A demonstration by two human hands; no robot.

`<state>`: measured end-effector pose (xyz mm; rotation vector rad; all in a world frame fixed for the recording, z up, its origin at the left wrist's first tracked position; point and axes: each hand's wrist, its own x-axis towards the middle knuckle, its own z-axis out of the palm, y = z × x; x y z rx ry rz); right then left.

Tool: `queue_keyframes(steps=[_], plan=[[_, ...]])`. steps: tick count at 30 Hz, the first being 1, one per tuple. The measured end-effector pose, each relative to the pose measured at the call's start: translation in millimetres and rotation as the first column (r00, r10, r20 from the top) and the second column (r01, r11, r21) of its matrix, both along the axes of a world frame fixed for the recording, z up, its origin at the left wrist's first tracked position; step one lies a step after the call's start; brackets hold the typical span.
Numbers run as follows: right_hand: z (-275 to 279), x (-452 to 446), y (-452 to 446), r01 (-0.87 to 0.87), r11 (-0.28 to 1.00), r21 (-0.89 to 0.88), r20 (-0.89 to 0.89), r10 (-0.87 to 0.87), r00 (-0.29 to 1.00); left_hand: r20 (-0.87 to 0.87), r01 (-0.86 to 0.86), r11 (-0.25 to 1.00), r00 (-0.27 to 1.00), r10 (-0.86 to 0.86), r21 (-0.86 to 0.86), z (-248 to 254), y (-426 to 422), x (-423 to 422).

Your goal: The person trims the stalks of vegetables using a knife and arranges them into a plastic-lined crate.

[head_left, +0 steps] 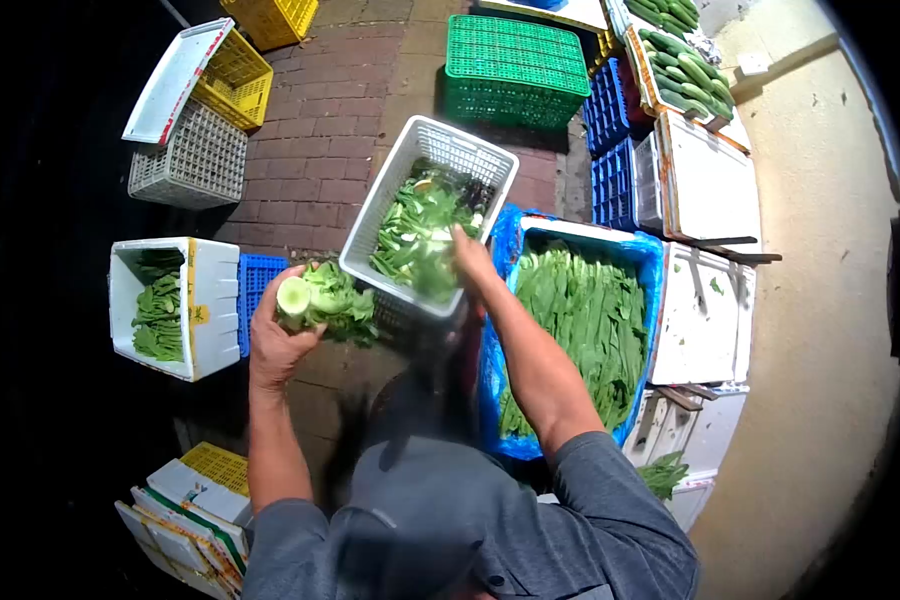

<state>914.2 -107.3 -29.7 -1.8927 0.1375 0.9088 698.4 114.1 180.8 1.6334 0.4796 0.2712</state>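
My left hand (282,340) grips a leafy green vegetable (335,300) by its thick stem, with the round, pale cut end towards me. Its leaves point right, close to the near left corner of a white plastic basket (375,190). Inside the basket lie loose green leaves and pale trimmings (405,225). My right hand (470,262) is over the basket's right side, just above the trimmings. Motion smears its fingers and the leaves under it, so I cannot make out whether it holds anything.
Right of the basket stands a blue-lined box (656,320) of long green leaves (580,320). A green crate (515,60) is beyond. On the left are a foam box (210,310) of greens and stacked crates (190,165). Cucumbers (685,75) lie top right, beside a wall (820,250).
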Motion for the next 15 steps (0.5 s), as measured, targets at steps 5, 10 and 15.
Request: queue_keyframes(steps=[5,10,15], plan=[[-10.3,-48.7,8.4,0.11,0.981,0.162,-0.427,-0.03,0.904,0.153,0.065,0.957,0.982,-0.111,0.283,-14.2,-11.2,1.8],[83.3,-90.2,-3.6,0.34,0.804,0.488,-0.73,0.162,0.664,0.105,0.229,0.78,0.93,-0.351,0.582,-32.8,-48.0,14.5],[115.5,-91.4,-39.8,0.528,0.705,0.474,-0.762,0.027,0.647,-0.272,0.616,0.344,0.688,-0.673,0.708,-22.0,-104.8,21.9]])
